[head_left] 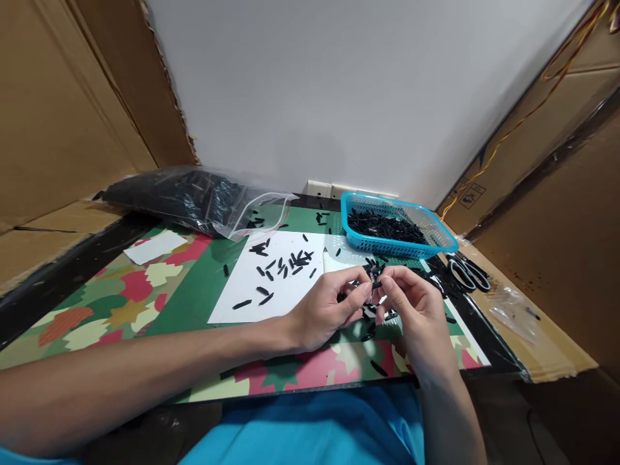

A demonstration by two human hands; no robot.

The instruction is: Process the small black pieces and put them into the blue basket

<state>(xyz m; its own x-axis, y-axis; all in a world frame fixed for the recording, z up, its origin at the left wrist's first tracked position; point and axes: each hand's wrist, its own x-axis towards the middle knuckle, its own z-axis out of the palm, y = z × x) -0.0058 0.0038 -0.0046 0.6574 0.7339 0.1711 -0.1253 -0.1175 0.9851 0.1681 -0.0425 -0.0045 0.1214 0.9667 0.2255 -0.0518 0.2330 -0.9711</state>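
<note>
Left hand [325,309] and right hand [411,303], both pinched on one small black piece [374,279] at frame centre, above the table [121,303]. Risk of dropping it among loose pieces [281,265] through weak fingertip grip.

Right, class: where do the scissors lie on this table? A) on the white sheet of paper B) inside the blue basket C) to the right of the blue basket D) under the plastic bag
C: the scissors lie flat on the table's dark edge, just right of the blue basket, away from the paper and the bag.
</note>
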